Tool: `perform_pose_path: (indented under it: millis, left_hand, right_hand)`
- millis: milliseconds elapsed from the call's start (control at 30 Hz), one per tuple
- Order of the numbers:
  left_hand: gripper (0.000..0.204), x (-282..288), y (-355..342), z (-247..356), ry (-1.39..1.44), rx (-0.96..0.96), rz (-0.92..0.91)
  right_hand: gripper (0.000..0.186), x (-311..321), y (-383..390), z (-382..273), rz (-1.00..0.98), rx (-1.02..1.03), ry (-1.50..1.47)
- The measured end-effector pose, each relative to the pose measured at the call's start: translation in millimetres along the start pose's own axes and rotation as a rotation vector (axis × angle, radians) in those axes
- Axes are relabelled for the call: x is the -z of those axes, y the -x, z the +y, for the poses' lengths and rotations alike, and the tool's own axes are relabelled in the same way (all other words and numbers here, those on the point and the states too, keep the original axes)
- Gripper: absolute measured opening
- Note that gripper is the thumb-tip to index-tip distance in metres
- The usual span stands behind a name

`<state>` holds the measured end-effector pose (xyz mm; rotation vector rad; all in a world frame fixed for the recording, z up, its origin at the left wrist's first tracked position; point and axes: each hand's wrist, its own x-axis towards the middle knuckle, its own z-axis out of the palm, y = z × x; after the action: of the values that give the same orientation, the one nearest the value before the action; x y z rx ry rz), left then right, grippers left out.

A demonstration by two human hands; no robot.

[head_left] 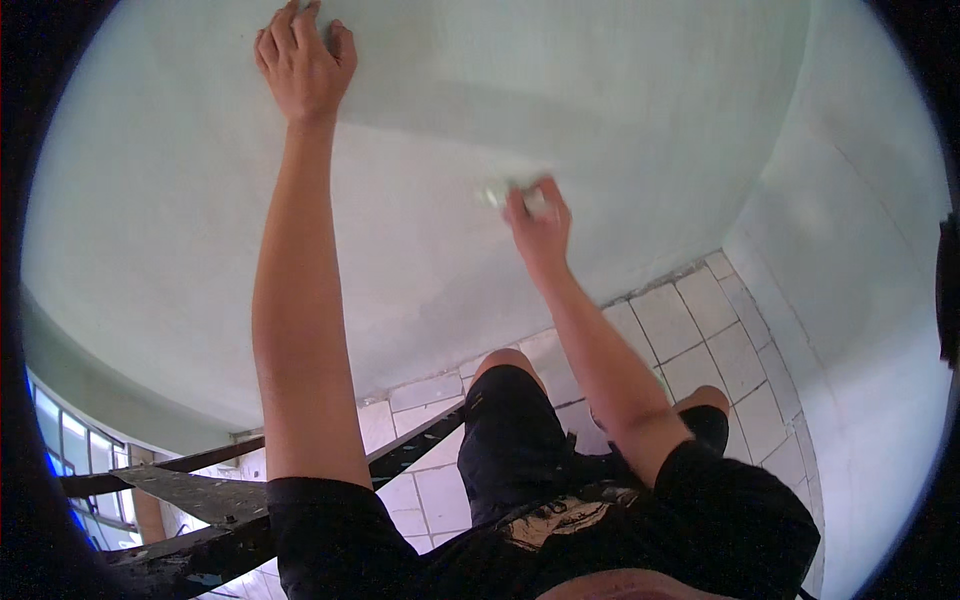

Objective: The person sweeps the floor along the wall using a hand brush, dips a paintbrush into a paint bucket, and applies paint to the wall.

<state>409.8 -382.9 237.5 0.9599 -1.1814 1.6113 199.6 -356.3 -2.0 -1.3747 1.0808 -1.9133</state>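
Note:
My left hand [305,65] is raised high against a pale green-white wall [430,260], its back toward me. The fingers are bent and their tips run to the top edge of the view. A dark greenish patch shows between finger and thumb, too small to identify. Lower and to the right, my right hand [541,225] is at the same wall, blurred by motion. Its fingers and thumb are closed on a small pale, whitish-green thing [493,193], whose kind the blur hides.
Black paint-spattered bars [215,495] stand at the lower left, close to my left arm. White floor tiles [665,325] meet the wall's foot. Another pale wall [860,280] rises on the right. A barred window [85,450] is at the far left. My knees point toward the wall.

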Motion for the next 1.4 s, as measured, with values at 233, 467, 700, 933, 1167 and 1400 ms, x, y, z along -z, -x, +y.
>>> perform_pose_path:
  millis: [233,467,700,933,1167,1400]
  left_hand:
    - [0.031,-1.6,-0.7,-3.1,0.087,-0.037,0.026]
    - [0.029,-3.5,-0.1,-2.2,0.051,-0.024,0.044]
    - [0.026,2.8,-1.5,0.5,0.03,0.016,0.036]
    - [0.031,8.0,-3.2,1.7,0.051,0.023,0.008]
    - [0.027,6.1,-1.1,1.3,0.056,0.012,0.014]
    - [0.027,-0.7,-3.1,0.3,0.033,0.012,0.013]
  right_hand:
    - [0.018,-45.9,-142.4,-156.6,0.36,0.674,0.217]
    - [0.017,-21.4,-106.9,-99.1,0.167,0.816,0.044]
    - [0.011,44.8,3.5,21.5,-0.088,0.001,0.14]
    - [0.026,-13.9,-168.7,-149.7,0.244,0.552,0.363]
    - [0.02,-28.0,-213.9,-238.0,0.187,0.726,-0.029]
    - [0.018,13.6,-73.3,-44.2,-0.004,0.559,-0.098]
